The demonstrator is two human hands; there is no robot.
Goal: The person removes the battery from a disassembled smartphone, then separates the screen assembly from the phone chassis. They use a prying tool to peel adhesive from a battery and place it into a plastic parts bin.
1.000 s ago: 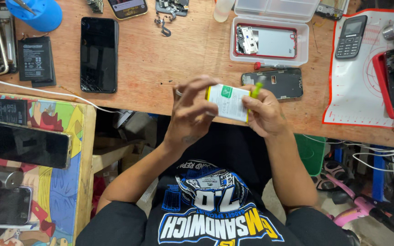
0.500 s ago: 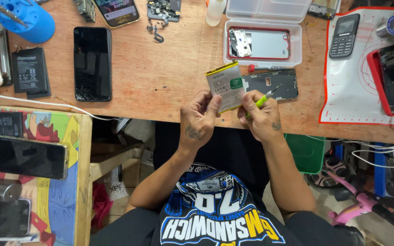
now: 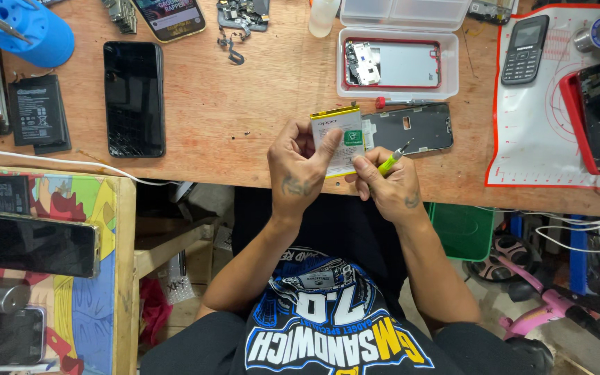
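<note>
Fingers (image 3: 314,149) of the left hand (image 3: 298,173) pinch shut on the flat white battery (image 3: 338,135) by its edges, likely light, stiff and puncture-prone, while the right hand (image 3: 390,187) grips a green-handled screwdriver (image 3: 390,161)

On the wooden workbench (image 3: 244,104) lie a black phone with a cracked screen (image 3: 133,98), a loose black battery (image 3: 38,113), a blue tool holder (image 3: 28,31) and a clear plastic tray (image 3: 397,64) holding a red-rimmed phone back. A keypad phone (image 3: 524,50) rests on the red-bordered mat (image 3: 522,139).

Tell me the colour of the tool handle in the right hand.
Yellow-green handle, in the right hand; head view.
</note>
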